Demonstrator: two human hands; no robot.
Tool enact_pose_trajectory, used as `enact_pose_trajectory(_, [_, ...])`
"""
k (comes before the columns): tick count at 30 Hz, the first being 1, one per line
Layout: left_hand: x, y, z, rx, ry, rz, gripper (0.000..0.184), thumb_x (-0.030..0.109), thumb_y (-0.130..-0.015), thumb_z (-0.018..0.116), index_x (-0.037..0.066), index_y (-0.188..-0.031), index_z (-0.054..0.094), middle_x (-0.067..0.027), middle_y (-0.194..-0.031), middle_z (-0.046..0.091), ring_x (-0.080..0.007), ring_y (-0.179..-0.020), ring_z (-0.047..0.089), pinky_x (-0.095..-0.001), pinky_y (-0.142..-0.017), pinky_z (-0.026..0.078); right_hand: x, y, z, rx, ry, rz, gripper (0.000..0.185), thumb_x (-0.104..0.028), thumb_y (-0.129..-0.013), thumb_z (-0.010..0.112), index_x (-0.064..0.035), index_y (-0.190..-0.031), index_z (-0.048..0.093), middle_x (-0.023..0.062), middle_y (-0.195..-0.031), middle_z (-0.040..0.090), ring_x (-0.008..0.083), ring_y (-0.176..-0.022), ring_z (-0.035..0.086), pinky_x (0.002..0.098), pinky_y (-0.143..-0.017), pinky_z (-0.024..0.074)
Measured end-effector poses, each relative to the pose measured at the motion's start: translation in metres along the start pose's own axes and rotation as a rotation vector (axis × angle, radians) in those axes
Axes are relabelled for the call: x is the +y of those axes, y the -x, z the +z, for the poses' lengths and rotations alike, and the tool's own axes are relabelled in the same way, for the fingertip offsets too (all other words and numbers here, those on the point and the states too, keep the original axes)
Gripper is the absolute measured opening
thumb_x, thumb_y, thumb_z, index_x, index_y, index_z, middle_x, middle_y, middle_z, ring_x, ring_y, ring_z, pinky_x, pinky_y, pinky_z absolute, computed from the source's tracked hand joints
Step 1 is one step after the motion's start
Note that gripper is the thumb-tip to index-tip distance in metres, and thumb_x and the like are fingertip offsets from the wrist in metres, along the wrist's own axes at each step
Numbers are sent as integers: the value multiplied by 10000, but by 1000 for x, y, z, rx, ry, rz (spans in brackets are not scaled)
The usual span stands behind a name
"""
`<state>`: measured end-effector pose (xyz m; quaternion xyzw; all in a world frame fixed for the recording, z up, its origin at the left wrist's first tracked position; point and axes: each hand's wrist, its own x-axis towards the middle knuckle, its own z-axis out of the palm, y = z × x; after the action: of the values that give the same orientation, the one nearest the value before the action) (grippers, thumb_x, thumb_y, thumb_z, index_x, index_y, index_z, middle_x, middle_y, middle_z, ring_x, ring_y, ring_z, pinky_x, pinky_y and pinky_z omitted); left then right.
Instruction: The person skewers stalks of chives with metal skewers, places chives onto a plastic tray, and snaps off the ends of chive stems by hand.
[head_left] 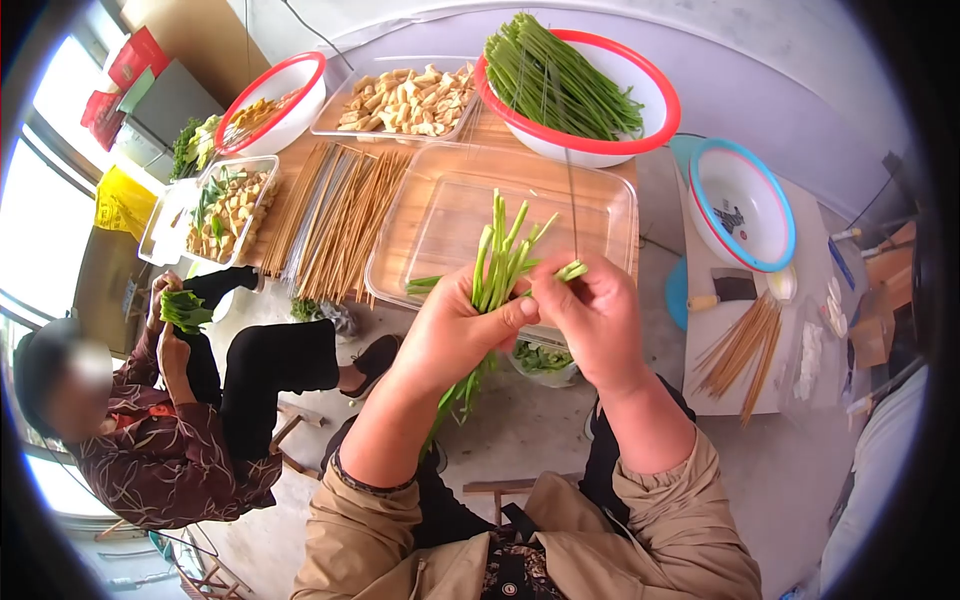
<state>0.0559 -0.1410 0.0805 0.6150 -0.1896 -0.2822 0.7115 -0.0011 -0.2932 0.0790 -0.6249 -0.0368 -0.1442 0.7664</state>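
My left hand (pixel 462 325) is closed around a bunch of long green vegetable stems (pixel 497 250); cut ends stick up and leafy tails hang below the wrist. Beside it, my right hand (pixel 592 310) pinches a short green stem end (pixel 571 270). A thin dark skewer (pixel 573 205) rises from those right fingertips; its lower part is hidden by the fingers. The two thumbs nearly meet. Under both hands lies a clear plastic tray (pixel 400 235) on the wooden table. Behind it, a red-rimmed basin (pixel 655 90) holds a pile of similar green stems (pixel 560 85).
Wooden skewers (pixel 345 215) lie left of the tray. Food pieces (pixel 410 100) fill a clear box behind. To the right stand a blue-rimmed basin (pixel 750 205), a cleaver (pixel 733 284) and more skewers (pixel 742 350). Another person (pixel 180 440) sits at left, holding green leaves (pixel 186 311).
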Motion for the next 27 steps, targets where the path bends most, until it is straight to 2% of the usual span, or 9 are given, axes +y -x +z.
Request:
enact_pose_trajectory(2, [3, 3, -1, 28, 46, -6, 162, 186, -936, 616, 27, -930, 643, -3, -797, 638, -68, -618, 542, -221, -572, 441, 1, -12, -3, 16, 59, -44, 99, -120, -928, 623, -24, -903, 617, -33, -703, 547, 20, -609, 453, 176, -551, 374])
enact_pose_trajectory(5, [5, 1, -21, 333, -198, 185, 289, 246, -979, 521, 14, -871, 654, -27, -753, 630, -115, -678, 558, -260, -676, 441, 12, -23, -18, 91, 20, -174, 118, -150, -933, 621, -32, -924, 625, -16, -708, 563, 11, -572, 429, 176, -520, 355])
enact_pose_trajectory(7, [22, 10, -42, 568, -119, 213, 278, 271, -981, 523, 55, -814, 576, 2, -653, 521, -94, -590, 501, -228, -555, 391, 13, -27, -34, 281, -102, -72, 132, -177, -937, 617, -46, -948, 634, -8, -734, 566, 7, -568, 401, 173, -509, 322])
enact_pose_trajectory(10, [32, 24, -80, 795, -228, 488, 233, 250, -994, 513, 38, -905, 554, 15, -643, 419, -64, -524, 367, -216, -479, 288, 27, -35, -45, 319, -198, 19, 175, -209, -938, 615, -59, -1025, 637, 3, -756, 573, 9, -563, 376, 175, -490, 287])
enact_pose_trajectory(11, [34, 28, -88, 791, -217, 511, 234, 247, -996, 510, 35, -910, 558, 17, -639, 409, -62, -519, 347, -218, -473, 274, 32, -38, -48, 274, -123, 79, 275, -218, -938, 613, -65, -1165, 584, -2, -754, 551, 13, -566, 382, 168, -483, 287])
enact_pose_trajectory(14, [31, 35, -95, 732, -248, 517, 226, 250, -1005, 488, 33, -988, 549, 23, -633, 382, -60, -508, 324, -219, -461, 259, 48, -40, -61, 451, -172, 200, 374, -235, -952, 587, -68, -1277, 503, -16, -749, 513, 13, -549, 352, 163, -478, 287])
enact_pose_trajectory(20, [2, 34, -58, 212, 283, 71, 280, 312, -1026, 389, 88, -1192, 414, -32, -716, 439, -91, -494, 381, -227, -454, 322, 36, -24, -67, 394, -203, 4, 284, -273, -1017, 433, -60, -1171, 540, -26, -729, 475, 14, -524, 327, 160, -471, 271])
enact_pose_trajectory(24, [-31, 33, -55, 122, 482, 42, 224, 244, -1008, 424, 80, -1160, 440, -72, -791, 489, -149, -526, 449, -291, -521, 396, 26, 7, -21, -9, -50, 196, 295, -223, -1016, 428, -53, -1234, 531, 12, -734, 547, 28, -541, 380, 164, -490, 311])
enact_pose_trajectory(27, [-41, 37, -63, 223, 529, -8, 188, 213, -990, 463, 74, -1116, 475, -69, -811, 496, -152, -557, 469, -294, -550, 403, 32, 20, 3, -213, 5, 265, 338, -133, -1000, 419, -34, -1317, 484, 41, -759, 598, 44, -565, 433, 178, -536, 376])
